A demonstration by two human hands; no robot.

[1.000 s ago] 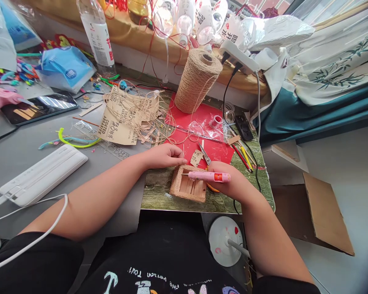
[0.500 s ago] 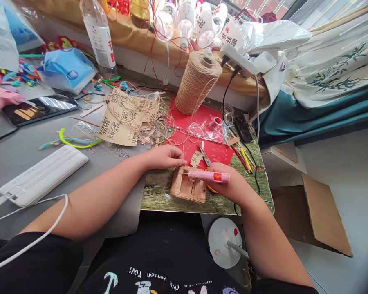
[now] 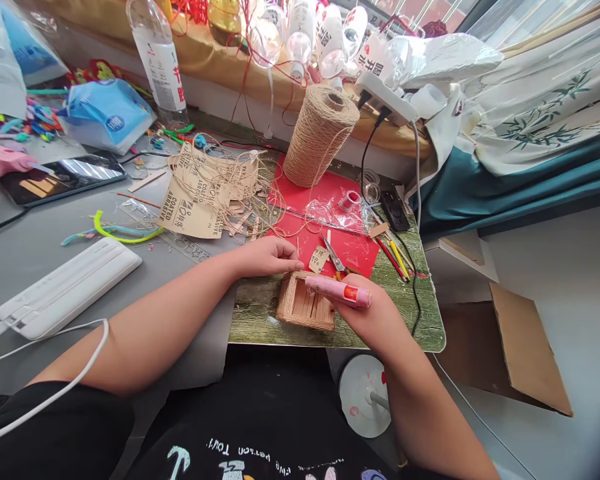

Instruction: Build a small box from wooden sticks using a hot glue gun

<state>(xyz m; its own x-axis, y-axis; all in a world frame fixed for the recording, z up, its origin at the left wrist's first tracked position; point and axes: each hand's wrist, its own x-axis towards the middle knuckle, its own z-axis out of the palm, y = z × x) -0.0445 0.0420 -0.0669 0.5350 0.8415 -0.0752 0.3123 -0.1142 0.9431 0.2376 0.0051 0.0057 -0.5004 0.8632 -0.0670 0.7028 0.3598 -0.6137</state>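
Observation:
A small wooden-stick box [image 3: 293, 317] with twine wrapped round its edges rests on the green wood-patterned board, its slatted inside facing up. In my right hand [image 3: 367, 310] is a pink glue gun [image 3: 327, 289], its tip over the box's far rim. My left hand [image 3: 273, 257] is closed in a pinch at the far left corner of that rim; whatever lies between its fingertips is too small to make out. Just beyond the box lie scissors [image 3: 334, 252] and a scrap of sandpaper [image 3: 319, 260], both on red paper [image 3: 355, 250].
A big twine spool [image 3: 320, 137] stands behind the red paper. Loose twine tangles over sandpaper sheets [image 3: 190, 207] at left. A white power bank [image 3: 70, 287], a phone [image 3: 65, 177] and a water bottle [image 3: 157, 63] are further left. Pencils [image 3: 397, 257] and a cable lie right.
My right hand has turned and shifted slightly toward me, tilting the glue gun and moving its tip a little right. My left hand and the box stay nearly in place.

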